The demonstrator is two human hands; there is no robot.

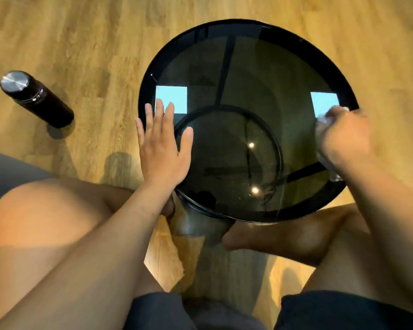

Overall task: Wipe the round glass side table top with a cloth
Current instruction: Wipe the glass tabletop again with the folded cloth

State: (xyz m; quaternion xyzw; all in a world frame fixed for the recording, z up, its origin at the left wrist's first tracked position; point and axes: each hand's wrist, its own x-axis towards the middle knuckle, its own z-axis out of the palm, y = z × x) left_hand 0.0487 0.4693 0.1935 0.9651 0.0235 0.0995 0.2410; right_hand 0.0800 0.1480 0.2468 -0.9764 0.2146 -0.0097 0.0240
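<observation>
Both hands on glass: L hand [161, 148] flat, R hand [343, 136] gripping cloth [322, 120].

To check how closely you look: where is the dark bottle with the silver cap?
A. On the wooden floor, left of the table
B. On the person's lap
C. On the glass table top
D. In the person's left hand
A: the bottle stands on the wooden floor, apart from the round glass table.

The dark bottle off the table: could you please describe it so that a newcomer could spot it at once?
Start at the round glass table and look past the flat left hand to the wooden floor. There stands the bottle, alone. It is a dark cylinder with a shiny silver cap, the only thing standing on the bare boards.
</observation>
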